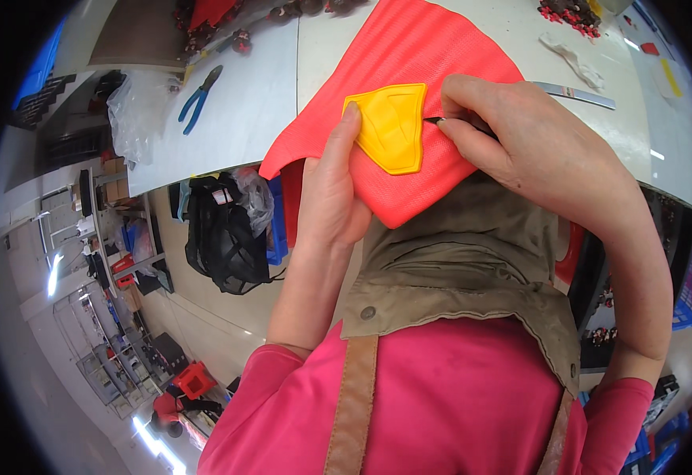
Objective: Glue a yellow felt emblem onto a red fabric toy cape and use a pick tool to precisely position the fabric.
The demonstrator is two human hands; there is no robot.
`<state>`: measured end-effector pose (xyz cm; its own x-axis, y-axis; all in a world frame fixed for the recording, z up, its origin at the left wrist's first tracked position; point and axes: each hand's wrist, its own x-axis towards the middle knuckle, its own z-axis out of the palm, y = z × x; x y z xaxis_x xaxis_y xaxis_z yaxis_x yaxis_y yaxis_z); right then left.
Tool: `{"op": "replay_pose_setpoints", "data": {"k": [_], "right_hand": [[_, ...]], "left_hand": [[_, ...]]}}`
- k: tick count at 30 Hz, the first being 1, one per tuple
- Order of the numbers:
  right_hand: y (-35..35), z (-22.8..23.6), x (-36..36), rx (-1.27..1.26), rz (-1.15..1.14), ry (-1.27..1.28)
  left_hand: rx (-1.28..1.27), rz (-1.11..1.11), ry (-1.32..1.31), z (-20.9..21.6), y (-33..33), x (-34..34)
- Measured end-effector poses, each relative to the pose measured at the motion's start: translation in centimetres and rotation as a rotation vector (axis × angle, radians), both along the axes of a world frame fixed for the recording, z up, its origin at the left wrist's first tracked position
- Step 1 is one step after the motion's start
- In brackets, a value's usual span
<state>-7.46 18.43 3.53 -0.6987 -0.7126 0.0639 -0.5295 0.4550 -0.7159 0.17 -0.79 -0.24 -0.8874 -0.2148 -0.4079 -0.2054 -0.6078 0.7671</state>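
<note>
Nearest are a pink shirt [457,380] and a brown apron [441,293]. Just beyond, the left hand [334,190] is clamped on a red piece [441,55], its thumb on the left edge of the yellow badge [389,131] lying on it. The right hand [520,134] pinches a thin dark tool [433,120], its tip at the badge's right edge. The red piece is held at the near edge of the table [255,87]. On the table, pliers [198,103] lie to the left, a metal strip [579,96] to the right, and a crumpled white scrap [574,62] beyond the strip.
</note>
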Motion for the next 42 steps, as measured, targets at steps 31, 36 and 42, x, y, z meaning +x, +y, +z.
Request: {"op": "replay_pose_setpoints", "data": {"k": [31, 36, 42], "right_hand": [[-0.5, -1.8, 2.4, -0.329, -0.232, -0.441], [1.9, 0.5, 0.0, -0.455, -0.487, -0.331], [1.2, 1.7, 1.9, -0.425, -0.371, -0.427]], "left_hand": [[-0.041, 0.046, 0.040, -0.5, 0.4, -0.3], [-0.090, 0.050, 0.031, -0.3, 0.5, 0.0], [-0.031, 0.041, 0.061, -0.5, 0.4, -0.2]]}}
